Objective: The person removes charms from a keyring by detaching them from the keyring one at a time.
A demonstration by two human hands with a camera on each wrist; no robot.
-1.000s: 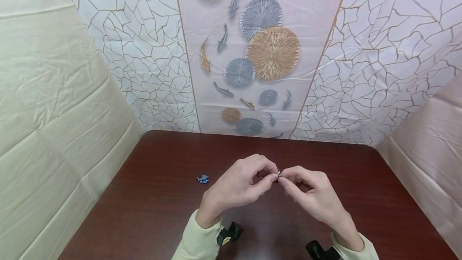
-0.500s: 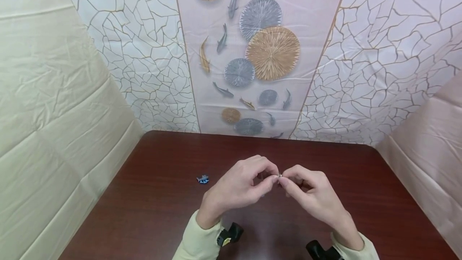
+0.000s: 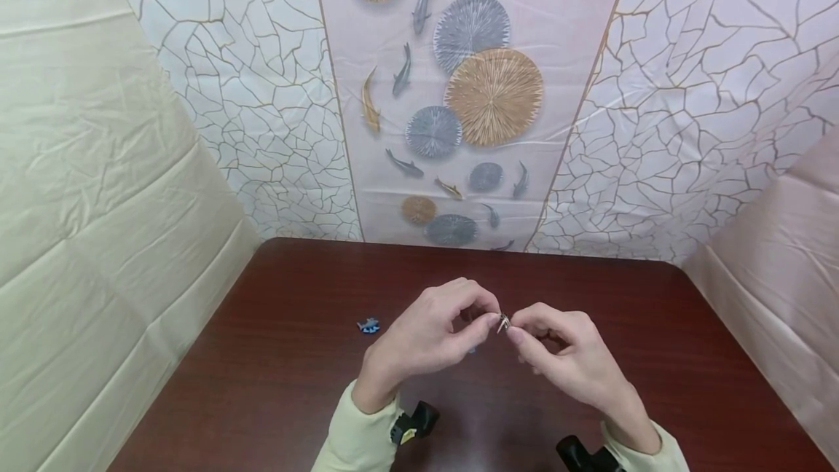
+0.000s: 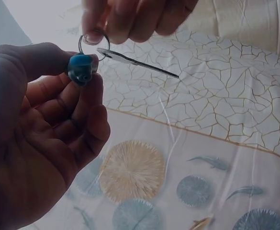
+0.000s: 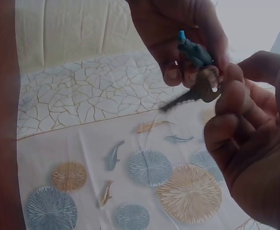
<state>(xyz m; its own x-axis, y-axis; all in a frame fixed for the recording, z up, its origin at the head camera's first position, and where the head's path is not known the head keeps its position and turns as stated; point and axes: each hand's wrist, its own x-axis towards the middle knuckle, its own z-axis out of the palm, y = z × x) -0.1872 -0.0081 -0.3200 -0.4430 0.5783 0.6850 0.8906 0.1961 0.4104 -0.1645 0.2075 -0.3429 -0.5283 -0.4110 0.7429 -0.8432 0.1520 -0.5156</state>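
Observation:
Both hands meet over the table, working on a key ring (image 4: pixel 108 45). My left hand (image 3: pixel 429 330) pinches it between thumb and forefinger; a small blue-teal charm (image 4: pixel 80 69) hangs by those fingertips. From the other side, my right hand (image 3: pixel 569 348) pinches the thin metal ring with its thumb and fingertips. A metal key (image 4: pixel 140 63) juts out from the ring, and its toothed blade shows in the right wrist view. Fingertips partly hide where the key, charm and ring join.
A small blue fish-shaped piece (image 3: pixel 368 325) lies on the dark red-brown table (image 3: pixel 275 370), left of the hands. Behind the table's far edge hangs a patterned cloth (image 3: pixel 459 166), with plain cream cloth (image 3: pixel 98 202) at the left side.
My left hand has shifted slightly left, opening a small gap between the hands where the metal pieces now show more. A bit of blue has come into view under the left hand.

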